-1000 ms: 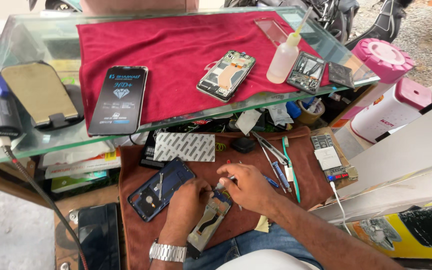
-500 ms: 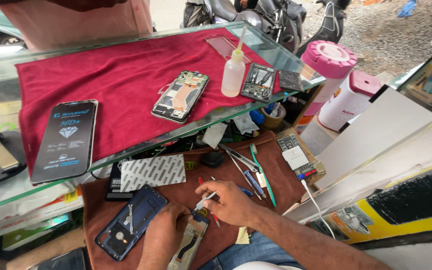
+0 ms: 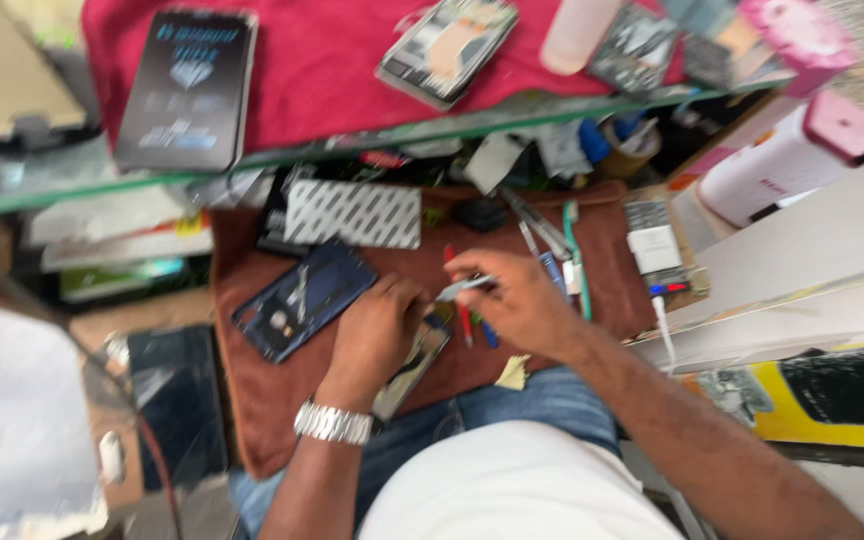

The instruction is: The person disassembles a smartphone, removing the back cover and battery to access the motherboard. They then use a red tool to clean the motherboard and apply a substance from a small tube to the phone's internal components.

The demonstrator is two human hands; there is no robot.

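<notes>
My left hand (image 3: 377,335), with a metal watch on its wrist, presses down on an opened phone body (image 3: 414,368) lying on the brown cloth (image 3: 252,400). My right hand (image 3: 517,300) pinches metal tweezers (image 3: 460,289) whose tip points at the phone near my left fingers. A dark blue phone back cover (image 3: 302,299) lies just left of my left hand. The picture is blurred, so small parts cannot be made out.
A red-handled tool (image 3: 457,297), a teal toothbrush (image 3: 576,255) and other tools lie by my right hand. A striped packet (image 3: 352,214) lies behind. On the glass shelf's red cloth (image 3: 322,60) sit a black phone box (image 3: 187,90), an opened phone (image 3: 447,50) and a squeeze bottle (image 3: 574,35).
The view has dropped and closed in on the brown cloth. My right hand has shifted a little, with the tweezers now lying flatter toward my left hand, which stays on the phone.
</notes>
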